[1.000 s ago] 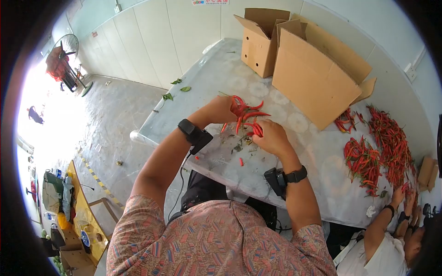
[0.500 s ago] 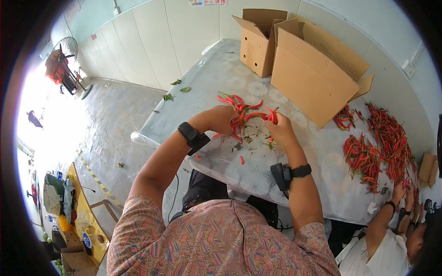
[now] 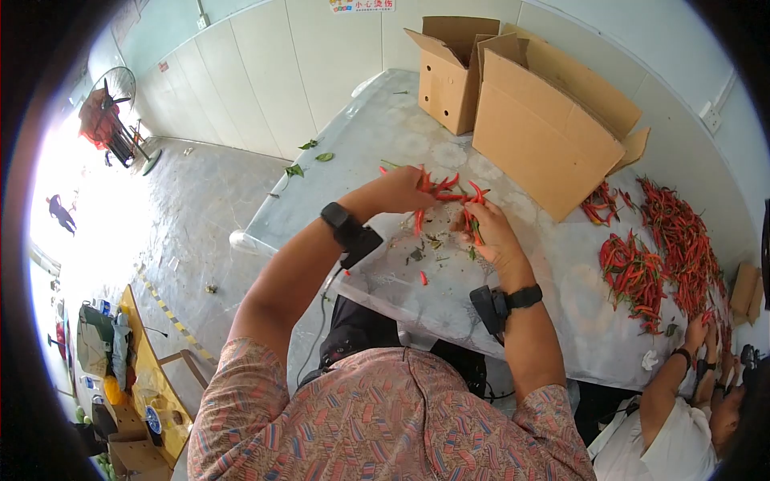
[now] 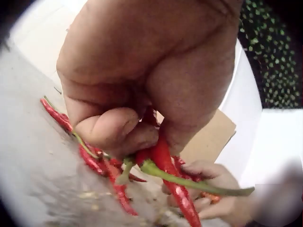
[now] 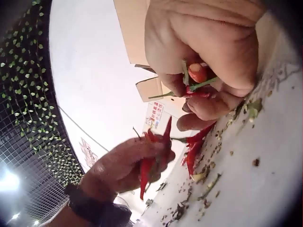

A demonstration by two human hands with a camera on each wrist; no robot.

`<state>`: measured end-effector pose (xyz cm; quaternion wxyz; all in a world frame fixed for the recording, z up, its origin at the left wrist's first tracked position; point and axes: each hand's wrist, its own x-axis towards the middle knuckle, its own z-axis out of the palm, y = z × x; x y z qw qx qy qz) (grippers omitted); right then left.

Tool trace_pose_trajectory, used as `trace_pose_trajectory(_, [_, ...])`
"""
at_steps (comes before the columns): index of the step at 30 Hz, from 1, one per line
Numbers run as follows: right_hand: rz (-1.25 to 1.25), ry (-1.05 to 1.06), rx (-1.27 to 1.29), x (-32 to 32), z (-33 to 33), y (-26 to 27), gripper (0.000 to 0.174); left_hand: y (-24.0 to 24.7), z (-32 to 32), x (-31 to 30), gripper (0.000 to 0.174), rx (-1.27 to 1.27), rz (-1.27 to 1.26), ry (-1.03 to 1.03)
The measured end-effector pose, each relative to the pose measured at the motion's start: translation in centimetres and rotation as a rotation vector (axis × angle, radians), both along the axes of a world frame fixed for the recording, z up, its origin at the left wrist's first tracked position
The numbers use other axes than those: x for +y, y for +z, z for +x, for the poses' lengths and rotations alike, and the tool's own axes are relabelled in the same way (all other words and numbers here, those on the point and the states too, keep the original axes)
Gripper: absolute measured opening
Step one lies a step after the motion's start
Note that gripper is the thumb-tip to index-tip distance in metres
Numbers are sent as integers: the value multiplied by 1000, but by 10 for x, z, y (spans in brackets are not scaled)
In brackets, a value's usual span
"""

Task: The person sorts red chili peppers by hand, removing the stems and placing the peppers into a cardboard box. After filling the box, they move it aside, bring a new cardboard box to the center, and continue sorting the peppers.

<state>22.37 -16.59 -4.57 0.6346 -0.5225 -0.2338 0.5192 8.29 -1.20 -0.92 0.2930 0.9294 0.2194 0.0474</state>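
In the head view my left hand (image 3: 399,191) is above the table among several red chili peppers (image 3: 443,189). Its fingers pinch red chilies (image 4: 162,158) with green stems in the left wrist view, one stem pointing right. Just to the right, my right hand (image 3: 491,232) curls round several chilies (image 3: 478,192). The right wrist view shows a cut or broken red end (image 5: 197,72) and green stems poking out between that hand's fingers. Other loose chilies (image 4: 116,182) lie on the table below the left hand.
Cardboard boxes (image 3: 545,120) stand at the table's back. Chili piles (image 3: 682,248) cover the right side, where another person's hands (image 3: 696,337) work. Leaves (image 3: 294,170) lie at the left edge; bits of debris (image 3: 415,255) are scattered below my hands.
My left hand has moved up and slightly right since half a second ago, with chilies in it. Over the last second my right hand has shifted slightly right, and its chilies now point upward.
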Motion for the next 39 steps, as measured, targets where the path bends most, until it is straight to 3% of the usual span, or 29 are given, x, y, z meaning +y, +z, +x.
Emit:
trace_pose_trajectory(4, [117,123,132,4,1,-3,24,6,28,-15,20,65,-192,-5])
trace_pose_trajectory(6, [193,82,129,7,-4,-2,24,8,31,-26,20,-153,-547,-119])
trace_pose_trajectory(7, [269,44,125,7,-6,-1,24,11,31,-29,20,-151,-549,-123])
trace_pose_trajectory(10, [147,-49,11,6,6,-8,23,12,31,-27,22,-219,-469,-140])
trace_pose_trajectory(13, [118,-100,52,4,6,-5,21,-5,31,-2,23,-248,-420,-52])
trace_pose_trajectory(15, [105,-84,52,1,6,1,20,-10,30,6,24,-308,-67,-21])
trace_pose_trajectory(16, [91,-68,51,0,5,2,19,-8,29,5,24,-307,-66,-21])
trace_pose_trajectory(18, [111,-108,50,4,5,-2,18,-3,28,2,25,-143,-5,4])
trace_pose_trajectory(22, [93,-83,3,2,12,-5,17,-19,44,8,26,-185,73,-19])
trace_pose_trajectory(24, [82,-131,-29,2,11,-7,16,-24,54,8,26,-216,323,-37])
trace_pose_trajectory(27, [81,-196,-57,3,13,-9,16,-26,63,1,23,-130,425,-50])
trace_pose_trajectory(32, [115,-231,-81,5,14,-11,16,-30,65,1,20,66,454,-72])
trace_pose_trajectory(34, [98,-148,-216,4,15,-12,16,-30,63,10,18,160,462,-64])
trace_pose_trajectory(36, [68,-125,-363,6,15,-16,19,-30,50,25,17,-140,394,-43])
trace_pose_trajectory(38, [39,-98,-509,6,13,-17,22,-10,29,29,18,-160,343,-17])
trace_pose_trajectory(39, [10,-91,-775,6,12,-16,29,-5,20,33,18,-193,301,34])
